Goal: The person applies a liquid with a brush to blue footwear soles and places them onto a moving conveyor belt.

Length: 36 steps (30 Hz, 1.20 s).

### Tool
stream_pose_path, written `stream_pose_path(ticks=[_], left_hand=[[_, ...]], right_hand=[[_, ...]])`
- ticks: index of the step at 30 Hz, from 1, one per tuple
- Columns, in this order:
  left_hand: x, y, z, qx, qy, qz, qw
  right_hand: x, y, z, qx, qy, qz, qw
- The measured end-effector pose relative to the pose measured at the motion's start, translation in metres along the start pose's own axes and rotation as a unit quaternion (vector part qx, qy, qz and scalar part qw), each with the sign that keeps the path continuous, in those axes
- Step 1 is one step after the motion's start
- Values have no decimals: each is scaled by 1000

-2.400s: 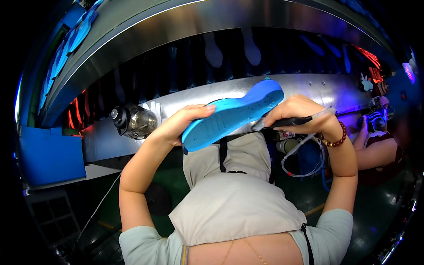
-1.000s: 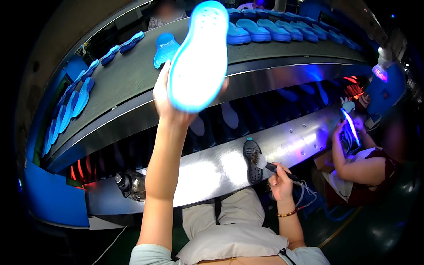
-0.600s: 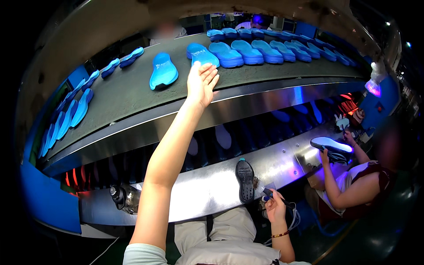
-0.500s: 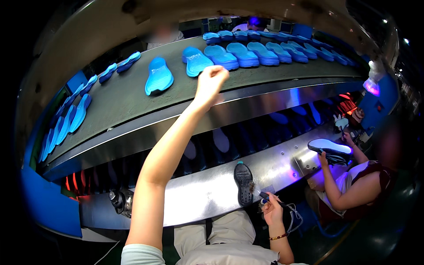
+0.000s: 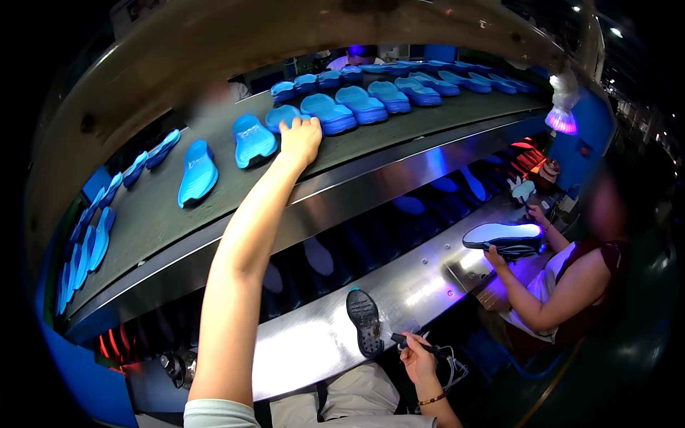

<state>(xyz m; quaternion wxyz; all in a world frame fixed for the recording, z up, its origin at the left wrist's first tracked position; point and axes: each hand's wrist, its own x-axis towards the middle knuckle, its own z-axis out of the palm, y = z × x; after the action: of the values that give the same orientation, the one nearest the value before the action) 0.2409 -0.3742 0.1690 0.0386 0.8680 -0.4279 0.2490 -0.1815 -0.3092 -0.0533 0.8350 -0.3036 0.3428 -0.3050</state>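
My left hand (image 5: 301,140) reaches far over the dark conveyor belt (image 5: 221,139), its bent fingers gripping the near end of a blue shoe sole (image 5: 282,116); the thumb side is partly hidden. Left of it another blue sole lies alone, and a stack of blue soles (image 5: 327,110) is just to its right. Low in the view, my right hand (image 5: 417,360) is closed around the black handle of a brush (image 5: 401,340). The brush's pale tip is beside a black shoe outsole (image 5: 364,321), which lies on the shiny metal ledge (image 5: 307,346).
More stacks of blue soles (image 5: 385,96) line the belt. Below it, dark soles (image 5: 319,257) sit on a lower level. A black-capped bottle (image 5: 178,367) stands at left. On the right a co-worker (image 5: 564,292) holds a black shoe with a glowing white sole (image 5: 503,239). A lamp (image 5: 561,118) hangs above.
The view has shifted, so belt and ledge appear lower and further left. My left hand has gone from a fist above the belt to fingers on a blue sole. My right hand keeps the brush.
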Motion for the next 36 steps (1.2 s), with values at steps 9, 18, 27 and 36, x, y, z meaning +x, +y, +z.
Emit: stream_pose_path(ticks=[9,18,27,36], left_hand=[[37,62,-9,-190,-28,33,981],[90,109,16,-297,64,171,937],[87,120,5,-373,30,120,919],[-19,61,-70,-215,-10,142,966]], right_hand=[[12,-6,-22,55,9,33,998],[20,-6,-20,53,10,43,998],[22,1,-5,44,-9,11,999],[7,-7,-3,-18,-40,-42,998]])
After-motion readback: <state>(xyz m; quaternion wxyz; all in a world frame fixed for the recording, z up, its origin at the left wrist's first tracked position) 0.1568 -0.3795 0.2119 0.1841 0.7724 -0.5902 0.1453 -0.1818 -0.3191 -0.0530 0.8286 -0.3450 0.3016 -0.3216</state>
